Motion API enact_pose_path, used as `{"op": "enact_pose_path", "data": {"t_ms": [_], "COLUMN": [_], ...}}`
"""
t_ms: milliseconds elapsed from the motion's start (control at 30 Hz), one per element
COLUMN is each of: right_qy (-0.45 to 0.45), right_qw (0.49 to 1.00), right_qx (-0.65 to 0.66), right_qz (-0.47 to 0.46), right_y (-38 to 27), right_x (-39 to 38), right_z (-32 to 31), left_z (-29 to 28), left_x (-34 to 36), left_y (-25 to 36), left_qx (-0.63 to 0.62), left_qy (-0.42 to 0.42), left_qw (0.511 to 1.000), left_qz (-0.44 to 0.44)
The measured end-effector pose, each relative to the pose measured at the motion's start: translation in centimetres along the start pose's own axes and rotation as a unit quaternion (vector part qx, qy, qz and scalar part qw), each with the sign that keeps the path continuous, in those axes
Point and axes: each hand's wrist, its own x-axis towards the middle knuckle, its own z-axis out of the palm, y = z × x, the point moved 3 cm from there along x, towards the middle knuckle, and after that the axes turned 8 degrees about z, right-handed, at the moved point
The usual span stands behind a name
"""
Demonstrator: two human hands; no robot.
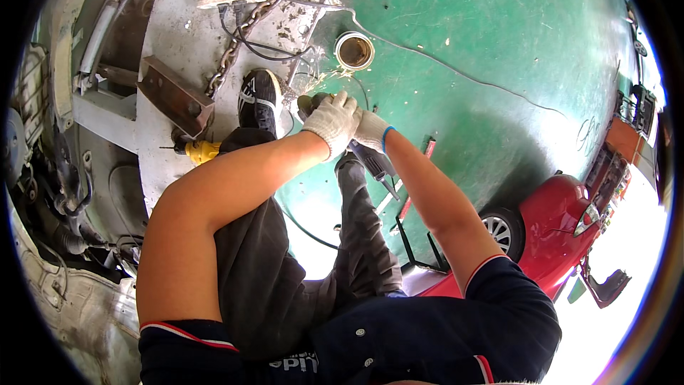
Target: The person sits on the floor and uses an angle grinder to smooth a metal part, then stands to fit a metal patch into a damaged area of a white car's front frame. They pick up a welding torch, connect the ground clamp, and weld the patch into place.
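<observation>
Both gloved hands, left hand (pixel 332 122) and right hand (pixel 372 130), clamp the angle grinder (pixel 370 159); its long axis runs near-right toward the body, head at far left

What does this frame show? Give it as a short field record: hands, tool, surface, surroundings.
left hand: white knit glove, gripping the front of the angle grinder
right hand: white glove with blue cuff, on the grinder body
work spot: grinder head at the edge of the grey metal plate, sparks showing
footing: black shoe planted on the plate
nearby: chain, round tin, yellow-handled tool, green floor
background: red car
</observation>
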Motion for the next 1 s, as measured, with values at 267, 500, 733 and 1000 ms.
{"op": "enact_pose_path", "data": {"t_ms": [267,500,733,1000], "right_qy": [-0.005,-0.026,-0.032,-0.02], "right_qw": [0.997,0.998,0.998,1.0], "right_qx": [0.064,0.04,0.046,0.0], "right_qz": [0.048,0.037,0.029,0.01], "right_y": [-0.4,0.1,0.0,0.5], "right_x": [-0.4,0.7,0.0,0.8], "right_z": [-1.4,-0.7,-0.7,-0.1], "left_z": [0.3,-0.4,-0.5,-0.3], "left_x": [-0.1,-0.1,-0.1,-0.1], "left_y": [-0.1,-0.7,-0.2,-0.7], "left_qx": [-0.01,-0.032,-0.036,-0.049], "left_qy": [-0.006,-0.009,-0.036,-0.003], "left_qw": [1.0,0.999,0.999,0.999], "left_qz": [-0.007,-0.007,-0.006,-0.012]}}
